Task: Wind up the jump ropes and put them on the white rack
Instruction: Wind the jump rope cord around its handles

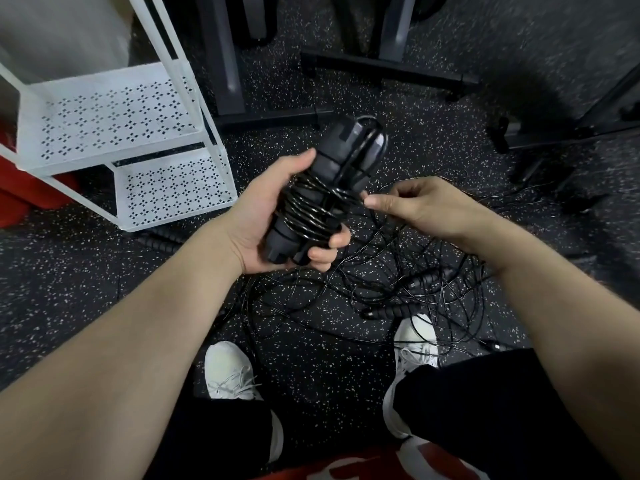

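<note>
My left hand (263,216) is wrapped round a pair of black jump rope handles (329,181), held side by side and tilted up away from me, fingers curled under the lower end, thumb along the near side. Black cord (311,211) is coiled in tight turns around the middle of the handles. My right hand (426,206) sits just beside the bundle, thumb and forefinger pinching the loose run of that cord right where it leaves the coil. Below both hands a tangle of loose ropes (398,275) sprawls over the speckled floor (104,271), with at least two ribbed black handles (391,311) lying in it, near my right shoe (414,344). White rack (114,112) stands at the floor's far left, two perforated shelves showing, well apart from the bundle. Left shoe (228,372) near bottom centre. Black equipment bases (384,69) along the far edge
</note>
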Available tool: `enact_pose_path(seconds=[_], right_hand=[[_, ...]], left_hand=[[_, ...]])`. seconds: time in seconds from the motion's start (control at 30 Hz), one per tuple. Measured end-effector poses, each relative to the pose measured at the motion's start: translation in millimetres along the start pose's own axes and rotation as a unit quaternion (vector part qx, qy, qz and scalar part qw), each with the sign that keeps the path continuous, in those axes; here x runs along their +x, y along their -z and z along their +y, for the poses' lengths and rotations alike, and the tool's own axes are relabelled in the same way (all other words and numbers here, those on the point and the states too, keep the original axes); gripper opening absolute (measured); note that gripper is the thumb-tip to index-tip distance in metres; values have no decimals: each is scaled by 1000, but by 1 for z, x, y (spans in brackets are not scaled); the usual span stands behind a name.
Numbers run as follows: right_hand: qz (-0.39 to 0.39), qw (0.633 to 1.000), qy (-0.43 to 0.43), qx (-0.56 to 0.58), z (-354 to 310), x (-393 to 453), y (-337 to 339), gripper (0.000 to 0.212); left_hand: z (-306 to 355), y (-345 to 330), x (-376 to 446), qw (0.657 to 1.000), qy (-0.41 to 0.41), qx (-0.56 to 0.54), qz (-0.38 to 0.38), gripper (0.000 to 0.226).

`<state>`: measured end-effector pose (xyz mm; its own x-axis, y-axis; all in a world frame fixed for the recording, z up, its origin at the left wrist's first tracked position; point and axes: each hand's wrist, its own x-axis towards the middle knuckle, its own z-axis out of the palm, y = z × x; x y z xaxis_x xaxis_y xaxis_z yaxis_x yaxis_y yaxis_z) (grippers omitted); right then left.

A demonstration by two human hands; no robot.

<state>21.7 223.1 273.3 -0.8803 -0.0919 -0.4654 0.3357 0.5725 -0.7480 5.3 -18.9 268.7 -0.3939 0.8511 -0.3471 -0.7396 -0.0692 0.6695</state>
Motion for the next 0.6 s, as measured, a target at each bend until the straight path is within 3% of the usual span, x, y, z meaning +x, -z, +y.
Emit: enact_pose_path(seconds=[0.2,0.27,0.33,0.43,0.6], right_hand=[[39,998,-43,28,-3,0,1,69],[30,998,-51,13,-3,-1,0,30],[28,998,-52,-33,-2,0,1,10],[22,991,-44,-121,-5,0,-5,33],[46,990,-1,-130,-9,4,-14,32]], left_hand=[[0,-2,3,987,30,144,59,59],[0,-3,2,967,78,234,72,64],[-1,-7,2,922,141,348,93,74],[-5,-14,8,840,207,494,89,84],[-14,-20,17,769,231,582,126,89]])
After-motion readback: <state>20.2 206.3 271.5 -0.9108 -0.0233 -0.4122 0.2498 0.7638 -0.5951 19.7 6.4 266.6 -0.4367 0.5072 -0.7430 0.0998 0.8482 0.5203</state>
